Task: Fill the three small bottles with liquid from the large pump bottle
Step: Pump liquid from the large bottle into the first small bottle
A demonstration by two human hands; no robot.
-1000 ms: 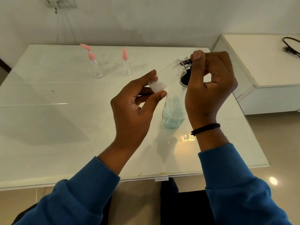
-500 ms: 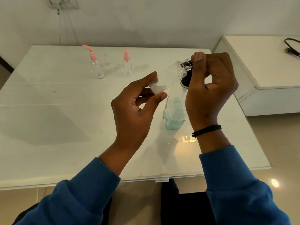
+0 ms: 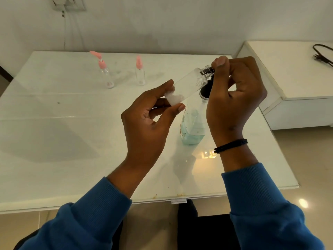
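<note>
2 hands point(image 3: 189, 109) gripping clear bottle point(image 3: 187, 85), no readable label

No readable text anywhere in this view. The large pump bottle point(image 3: 191, 127), just right of centre frame, carries a strip of reddish print down its left edge, but it is far too small and blurred to make out a single letter. Below it, on the glass table point(image 3: 72, 141), a bright reflection point(image 3: 207, 154) forms blocky shapes that look a little like characters, yet nothing there can be read. The two pink-capped small bottles point(image 3: 106, 76) in the upper left show bare, clear sides with no label visible.
</note>
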